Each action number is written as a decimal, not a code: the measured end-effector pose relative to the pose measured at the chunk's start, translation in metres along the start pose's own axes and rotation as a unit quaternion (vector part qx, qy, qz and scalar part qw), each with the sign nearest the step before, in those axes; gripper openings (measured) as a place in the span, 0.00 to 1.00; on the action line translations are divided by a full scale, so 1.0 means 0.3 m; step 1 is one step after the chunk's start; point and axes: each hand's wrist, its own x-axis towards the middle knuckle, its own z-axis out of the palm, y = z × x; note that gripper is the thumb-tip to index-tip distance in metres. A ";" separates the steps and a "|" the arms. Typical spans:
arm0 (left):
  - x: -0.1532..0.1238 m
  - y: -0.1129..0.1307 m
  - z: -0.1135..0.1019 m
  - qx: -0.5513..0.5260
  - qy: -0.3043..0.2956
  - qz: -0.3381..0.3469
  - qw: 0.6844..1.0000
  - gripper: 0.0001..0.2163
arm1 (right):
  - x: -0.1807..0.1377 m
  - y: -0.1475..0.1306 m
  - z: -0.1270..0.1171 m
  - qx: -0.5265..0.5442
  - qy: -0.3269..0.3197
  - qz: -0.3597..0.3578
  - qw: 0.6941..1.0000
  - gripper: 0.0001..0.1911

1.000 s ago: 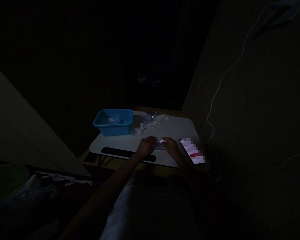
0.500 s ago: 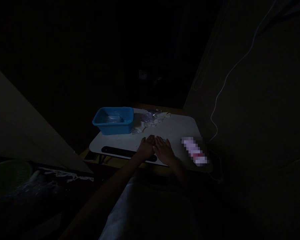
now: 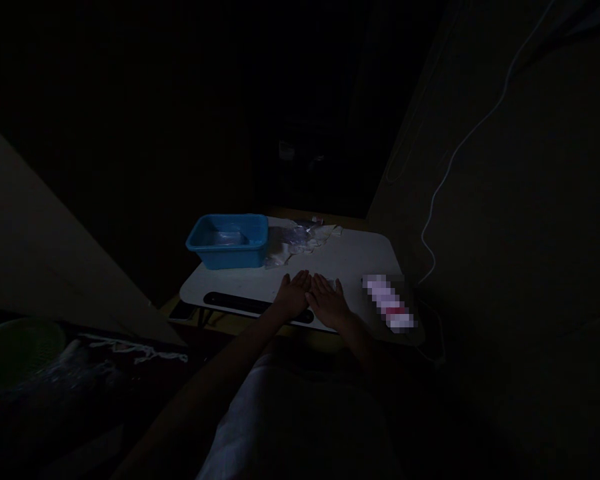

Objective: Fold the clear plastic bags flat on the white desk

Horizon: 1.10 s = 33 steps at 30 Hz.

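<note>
In the dim light, my left hand (image 3: 294, 295) and my right hand (image 3: 327, 300) lie side by side, palms down, at the near edge of a white folding table (image 3: 365, 250). Both have their fingers stretched forward, and their inner edges nearly touch. A small pale, see-through piece (image 3: 331, 283) shows just beyond my right fingers; what it is I cannot make out. Whether anything lies under the palms is hidden. Beyond my left hand is a blue plastic basin (image 3: 234, 259) with something clear inside. Crumpled clear plastic bags (image 3: 296, 239) lie right of the basin.
A blurred-out pinkish item (image 3: 390, 303) lies at the table's right. A black slot (image 3: 237, 304) runs along the front edge. A white cable (image 3: 445, 177) hangs down the right wall. At lower left are a green basket (image 3: 23, 350) and dark clutter.
My fingers have straightened and spread a little, and the pale piece beyond my right hand shows more. The basin, the bags and the pinkish item have stayed in place.
</note>
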 end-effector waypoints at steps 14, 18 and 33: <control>0.000 -0.004 0.005 0.011 0.003 -0.008 1.000 0.22 | -0.016 0.026 -0.009 -0.011 0.006 0.044 0.999 0.31; -0.001 -0.002 0.009 0.015 0.016 -0.009 1.000 0.22 | -0.028 0.064 -0.010 -0.030 0.017 0.053 0.998 0.30; 0.000 -0.004 0.012 0.026 0.034 -0.011 0.999 0.22 | -0.043 0.082 -0.016 -0.022 0.067 0.041 0.997 0.28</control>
